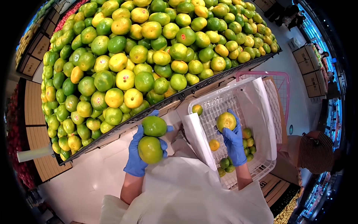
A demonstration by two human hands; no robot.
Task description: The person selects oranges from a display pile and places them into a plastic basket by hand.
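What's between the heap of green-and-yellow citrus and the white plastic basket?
Between the citrus and the basket lie the display's black edge and brown panelling below it, in the head view.

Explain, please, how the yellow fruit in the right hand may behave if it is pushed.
The yellow fruit looks nearly round, so it would probably roll. Its glossy skin may slip against the gloved right hand. No dent shows, so it is likely firm.

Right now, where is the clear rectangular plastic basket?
In the head view, the basket is at right, below the blue-gloved right hand, beside heaped green-yellow citrus.
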